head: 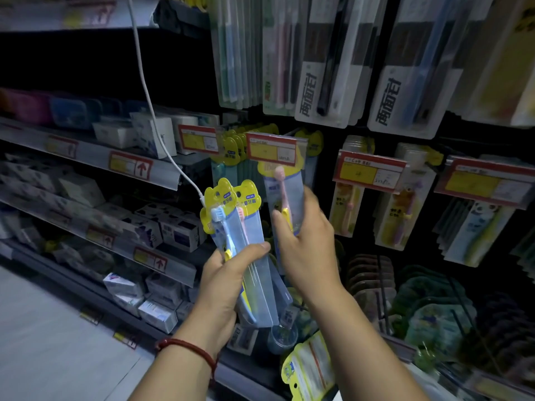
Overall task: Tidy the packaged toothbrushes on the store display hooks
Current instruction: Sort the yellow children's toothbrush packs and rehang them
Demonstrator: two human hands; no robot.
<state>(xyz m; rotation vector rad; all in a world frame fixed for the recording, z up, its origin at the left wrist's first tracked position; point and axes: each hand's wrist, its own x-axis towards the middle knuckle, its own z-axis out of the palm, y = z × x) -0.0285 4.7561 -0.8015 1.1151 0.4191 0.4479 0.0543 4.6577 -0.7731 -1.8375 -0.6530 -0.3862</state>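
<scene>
My left hand (224,280) grips a small stack of children's toothbrush packs (231,218) with yellow header cards; a blue brush and a pink brush show through the clear fronts. My right hand (305,241) holds another pack with a pink toothbrush (285,192) from behind, thumb on its left edge, just below a red and yellow price tag (272,149) at the end of a display hook. More yellow-topped packs (231,146) hang on the hook behind that tag.
Larger adult toothbrush packs (327,68) hang above. Further kids' packs (388,204) and price tags (369,170) fill hooks to the right. Shelves of small boxes (162,227) run along the left. A white cable (150,105) dangles in front.
</scene>
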